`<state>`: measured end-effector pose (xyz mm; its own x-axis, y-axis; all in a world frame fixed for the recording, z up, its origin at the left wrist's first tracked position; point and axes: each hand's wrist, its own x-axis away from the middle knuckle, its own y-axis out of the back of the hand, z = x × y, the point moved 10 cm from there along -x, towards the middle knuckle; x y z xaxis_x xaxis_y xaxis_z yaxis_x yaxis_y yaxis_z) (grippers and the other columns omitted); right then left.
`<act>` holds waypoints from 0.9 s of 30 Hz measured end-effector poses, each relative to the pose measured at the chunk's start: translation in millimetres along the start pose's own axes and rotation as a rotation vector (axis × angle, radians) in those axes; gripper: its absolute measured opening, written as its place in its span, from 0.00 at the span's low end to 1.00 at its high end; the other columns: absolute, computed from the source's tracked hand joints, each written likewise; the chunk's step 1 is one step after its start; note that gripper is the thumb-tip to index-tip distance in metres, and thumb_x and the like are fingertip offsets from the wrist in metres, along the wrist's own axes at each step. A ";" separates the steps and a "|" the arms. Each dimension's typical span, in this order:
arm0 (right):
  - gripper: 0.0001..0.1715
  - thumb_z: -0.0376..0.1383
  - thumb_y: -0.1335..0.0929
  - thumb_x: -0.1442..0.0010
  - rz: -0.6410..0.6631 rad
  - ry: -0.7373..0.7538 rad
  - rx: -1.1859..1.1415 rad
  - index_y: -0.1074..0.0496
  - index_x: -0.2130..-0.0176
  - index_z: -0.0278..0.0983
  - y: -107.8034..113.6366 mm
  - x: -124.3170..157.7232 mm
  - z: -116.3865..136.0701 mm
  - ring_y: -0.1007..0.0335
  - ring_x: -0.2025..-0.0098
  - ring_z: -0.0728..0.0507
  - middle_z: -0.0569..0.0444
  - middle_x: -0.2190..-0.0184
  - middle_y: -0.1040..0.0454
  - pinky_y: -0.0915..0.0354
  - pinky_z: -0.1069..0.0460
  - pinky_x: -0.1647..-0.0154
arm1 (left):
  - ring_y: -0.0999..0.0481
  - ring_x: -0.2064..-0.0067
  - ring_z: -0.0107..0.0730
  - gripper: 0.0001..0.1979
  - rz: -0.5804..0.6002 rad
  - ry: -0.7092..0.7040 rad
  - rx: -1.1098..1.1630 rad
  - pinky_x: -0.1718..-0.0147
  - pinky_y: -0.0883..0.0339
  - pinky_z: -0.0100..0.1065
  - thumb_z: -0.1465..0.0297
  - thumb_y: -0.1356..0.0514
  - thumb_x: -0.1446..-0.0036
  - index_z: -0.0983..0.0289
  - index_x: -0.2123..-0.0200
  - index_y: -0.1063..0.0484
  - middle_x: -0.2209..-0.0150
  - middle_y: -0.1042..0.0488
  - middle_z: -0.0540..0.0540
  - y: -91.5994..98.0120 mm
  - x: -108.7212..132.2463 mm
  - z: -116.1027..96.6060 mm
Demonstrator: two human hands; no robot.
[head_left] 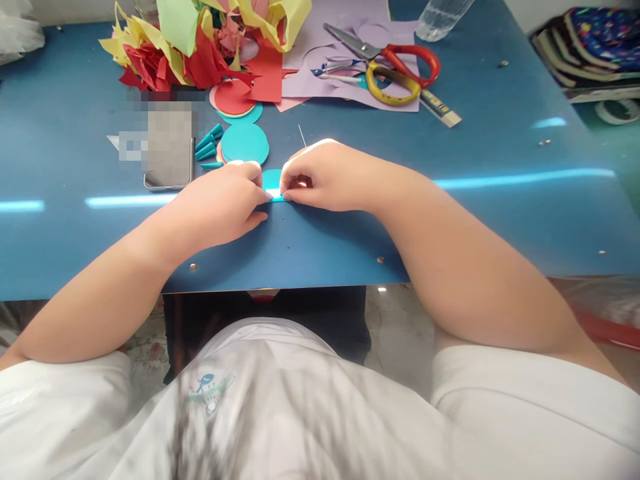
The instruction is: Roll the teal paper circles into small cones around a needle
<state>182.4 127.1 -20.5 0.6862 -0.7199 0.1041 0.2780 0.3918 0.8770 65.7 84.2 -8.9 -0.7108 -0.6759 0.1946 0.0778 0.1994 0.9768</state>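
A teal paper circle (273,178) lies on the table between my hands, its near edge turned over into a narrow strip. My left hand (225,200) has its fingers curled on the left end of that strip, the thumb slightly lower. At the right end, my right hand (323,177) pinches the paper between thumb and forefinger. A thin pale stick (302,135) pokes up behind the right hand; its lower end is hidden. Just beyond my left hand is a stack of teal paper circles (245,144), with small rolled teal paper cones (207,143) beside it.
Red-and-yellow-handled scissors (395,67) and a utility knife (440,109) lie at the back right on cut purple paper (310,87). Crumpled coloured paper (200,47) is heaped at the back left. A phone (170,147) lies left; a clear bottle (443,17) stands back right.
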 end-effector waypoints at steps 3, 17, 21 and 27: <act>0.15 0.33 0.29 0.23 0.002 0.006 0.050 0.09 0.52 0.37 3.7 3.7 5.6 0.21 0.52 0.36 0.44 0.53 0.12 0.29 0.40 0.45 | 0.17 0.39 0.57 0.26 0.082 0.082 -0.073 0.43 0.20 0.50 0.62 0.46 0.19 0.65 0.37 0.11 0.36 0.20 0.69 -1.5 -0.4 0.2; 0.19 0.39 0.29 0.18 0.074 0.044 0.197 0.06 0.45 0.41 3.2 11.5 14.0 0.19 0.50 0.33 0.43 0.47 0.14 0.28 0.40 0.44 | 0.19 0.34 0.58 0.31 0.163 0.104 -0.103 0.42 0.22 0.48 0.59 0.50 0.18 0.66 0.31 0.14 0.31 0.23 0.68 -3.6 0.2 -3.0; 0.18 0.39 0.29 0.18 0.068 0.047 0.181 0.06 0.48 0.43 4.2 12.3 13.5 0.20 0.50 0.33 0.44 0.46 0.13 0.30 0.40 0.45 | 0.19 0.33 0.59 0.28 0.154 0.102 -0.093 0.40 0.22 0.48 0.60 0.47 0.17 0.66 0.33 0.13 0.31 0.22 0.68 -3.7 -0.3 -2.2; 0.19 0.41 0.29 0.19 0.077 0.065 0.183 0.06 0.47 0.42 4.0 12.9 16.3 0.20 0.50 0.33 0.42 0.48 0.15 0.29 0.40 0.44 | 0.18 0.33 0.63 0.24 0.142 0.062 -0.118 0.41 0.18 0.53 0.62 0.43 0.15 0.67 0.31 0.14 0.30 0.22 0.70 -3.3 0.4 -5.0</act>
<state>181.5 110.1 -8.0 0.7445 -0.6508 0.1487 0.1006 0.3295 0.9388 68.6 79.8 -11.5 -0.6425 -0.6901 0.3332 0.2583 0.2143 0.9420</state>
